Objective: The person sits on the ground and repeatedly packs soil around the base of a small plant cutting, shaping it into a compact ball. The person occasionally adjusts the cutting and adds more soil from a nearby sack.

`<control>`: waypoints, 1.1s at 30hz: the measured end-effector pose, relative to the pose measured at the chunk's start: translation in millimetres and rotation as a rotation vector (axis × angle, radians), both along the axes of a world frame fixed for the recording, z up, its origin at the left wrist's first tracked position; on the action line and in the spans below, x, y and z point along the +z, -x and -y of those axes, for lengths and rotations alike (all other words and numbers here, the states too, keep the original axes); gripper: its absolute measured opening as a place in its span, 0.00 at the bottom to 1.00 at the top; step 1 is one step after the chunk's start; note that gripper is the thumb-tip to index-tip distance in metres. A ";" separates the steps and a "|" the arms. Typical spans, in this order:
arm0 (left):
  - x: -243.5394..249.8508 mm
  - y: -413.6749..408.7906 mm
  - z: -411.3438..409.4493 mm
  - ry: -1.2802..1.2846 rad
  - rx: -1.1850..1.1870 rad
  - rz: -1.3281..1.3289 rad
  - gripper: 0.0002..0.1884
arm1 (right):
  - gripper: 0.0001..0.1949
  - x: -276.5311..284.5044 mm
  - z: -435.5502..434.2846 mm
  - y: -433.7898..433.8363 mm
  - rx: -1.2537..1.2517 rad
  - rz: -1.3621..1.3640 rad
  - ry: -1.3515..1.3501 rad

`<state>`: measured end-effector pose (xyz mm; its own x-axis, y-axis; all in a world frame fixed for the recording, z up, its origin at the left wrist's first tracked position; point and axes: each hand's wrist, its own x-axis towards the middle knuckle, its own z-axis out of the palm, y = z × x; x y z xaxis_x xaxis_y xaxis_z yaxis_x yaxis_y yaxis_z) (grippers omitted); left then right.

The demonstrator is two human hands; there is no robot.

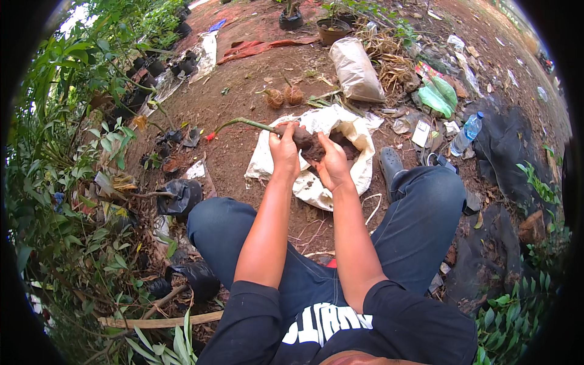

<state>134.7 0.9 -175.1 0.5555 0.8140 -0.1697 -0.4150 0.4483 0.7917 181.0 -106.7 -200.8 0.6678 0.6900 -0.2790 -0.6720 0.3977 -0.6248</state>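
Note:
A green plant stem (248, 121) with a red tip points left from a dark brown clump of soil (310, 145) above an open white woven sack (269, 157). My left hand (285, 150) grips the clump where the stem enters it. Cupped around the clump's lower right end is my right hand (334, 162), its fingers against the soil. Dark brown soil (350, 148) shows inside the sack's mouth, partly hidden by my right hand. Beyond the sack, two round brown balls (293, 95) with strands around them and short stems rest on the ground.
A full whitish sack (357, 68) lies beyond the open one, near a brown plant pot (332, 31). To my right are a plastic water bottle (466, 133), a white device (420, 133) and black sheeting (511, 141). Black plant bags (180, 197) and dense foliage line my left.

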 end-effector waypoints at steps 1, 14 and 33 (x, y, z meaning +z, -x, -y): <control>-0.2 0.7 -1.4 -0.059 0.021 0.002 0.12 | 0.19 6.7 -1.1 3.9 0.026 -0.006 -0.046; 6.7 2.2 5.3 -0.365 0.106 -0.049 0.08 | 0.24 37.5 -25.7 50.5 -0.107 -0.037 -0.073; 42.9 1.7 35.0 0.292 -0.302 0.080 0.11 | 0.34 43.6 3.7 14.0 -0.191 -0.177 -0.300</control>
